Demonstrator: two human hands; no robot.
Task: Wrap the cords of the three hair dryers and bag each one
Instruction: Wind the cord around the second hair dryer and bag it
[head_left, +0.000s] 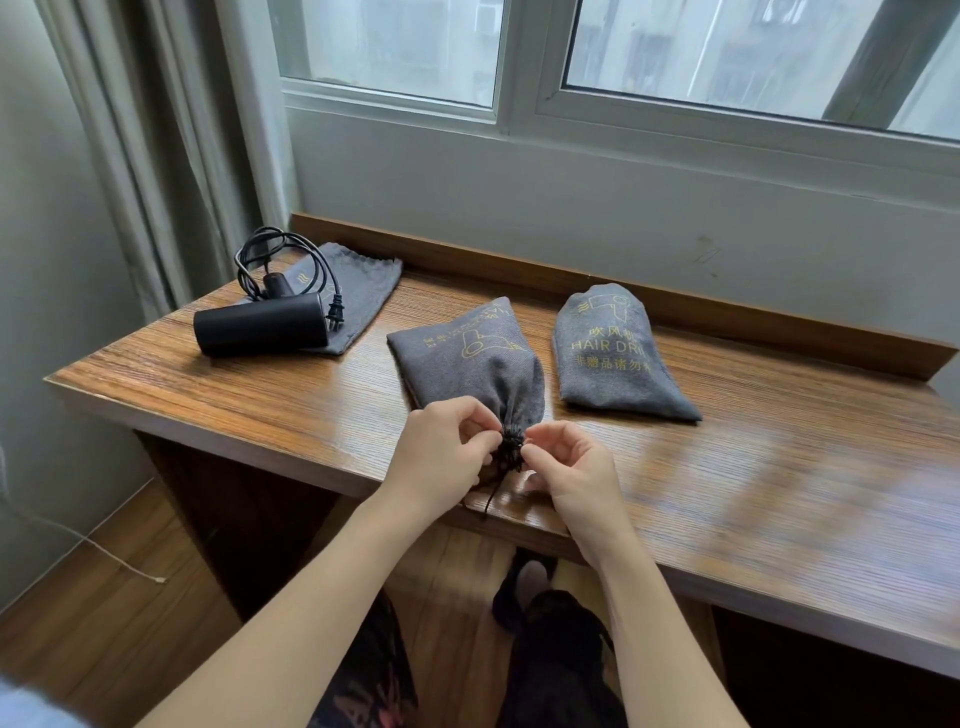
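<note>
A bulging grey drawstring bag (470, 358) lies in the middle of the wooden desk (779, 467), its gathered dark mouth (511, 447) toward me. My left hand (441, 452) and my right hand (574, 467) pinch the black drawstring at that mouth from either side. A second filled grey bag (613, 353) printed "HAIR DRYER" lies to the right, apart from my hands. At the far left a black hair dryer (262, 327) rests on a flat empty grey bag (358, 280), its black cord (283, 260) loosely looped behind it with the plug by the barrel.
A raised wooden lip (675, 306) runs along the desk's back edge under the window wall. A curtain (156, 156) hangs at the left. My legs and the wooden floor show below the desk's front edge.
</note>
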